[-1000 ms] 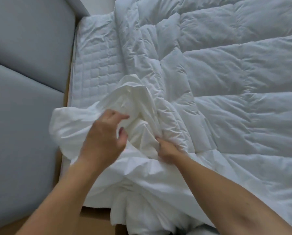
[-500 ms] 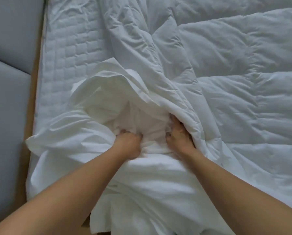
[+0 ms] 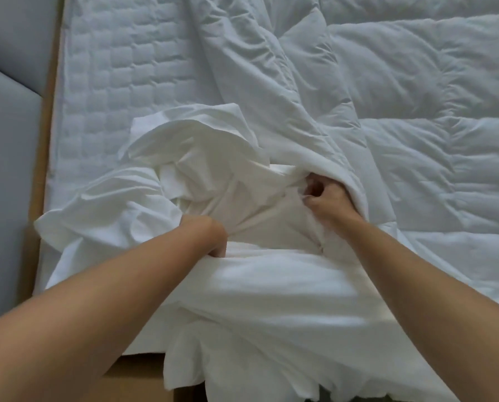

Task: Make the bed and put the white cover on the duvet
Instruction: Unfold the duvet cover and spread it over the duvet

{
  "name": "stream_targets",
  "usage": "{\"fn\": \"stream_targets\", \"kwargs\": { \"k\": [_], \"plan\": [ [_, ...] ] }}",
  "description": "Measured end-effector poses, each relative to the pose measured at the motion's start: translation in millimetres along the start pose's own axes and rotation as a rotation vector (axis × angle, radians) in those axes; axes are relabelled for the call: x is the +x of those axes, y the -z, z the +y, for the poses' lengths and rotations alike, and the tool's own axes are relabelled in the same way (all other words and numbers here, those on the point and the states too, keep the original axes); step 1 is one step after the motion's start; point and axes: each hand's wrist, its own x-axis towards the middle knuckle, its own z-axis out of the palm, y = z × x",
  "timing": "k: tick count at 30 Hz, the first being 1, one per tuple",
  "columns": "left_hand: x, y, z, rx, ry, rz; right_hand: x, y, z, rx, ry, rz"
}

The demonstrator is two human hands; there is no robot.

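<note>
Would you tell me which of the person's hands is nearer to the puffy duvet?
Right. The right hand sits against the duvet edge; the left hand is farther left, sunk in the white cover.

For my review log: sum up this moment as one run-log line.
left hand: in white cover fold, fingers hidden | right hand: grips white cover beside duvet edge | duvet: not yet covered

Grey padded panels, tan wooden strip
</note>
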Motion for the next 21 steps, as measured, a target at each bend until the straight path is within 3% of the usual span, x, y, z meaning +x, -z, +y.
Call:
{"fn": "stream_targets", "kwargs": {
  "k": [3,5,7,9,11,13,15,18,21],
  "plan": [
    [-6,3,-23,-0.038,0.074,0.045,7,16,-5,-0.114,0.123,0.314],
    [-4,4,-33,-0.021,0.112,0.048,3,12,-7,-0.136,0.163,0.273],
    [2,2,-29,0.048,0.171,0.072,-9,0,-3,-0.284,0.252,0.158],
    [5,1,-10,0.184,0.15,0.187,-26,-14,5,-0.536,0.468,0.089],
    [5,5,16,0.314,-0.062,0.458,-42,-17,11,-0.783,0.557,-0.194],
    [4,9,43,0.281,-0.367,0.684,-46,-18,13,-1.109,0.447,-0.544],
    [8,15,66,0.148,-0.558,0.76,-43,-19,19,-1.257,0.378,-0.631],
    [31,19,76,-0.05,-0.465,0.792,-36,-23,27,-1.193,0.331,-0.366],
    [62,15,62,-0.255,-0.236,0.536,-25,-7,19,-1.128,0.305,-0.132]
  ]
}}
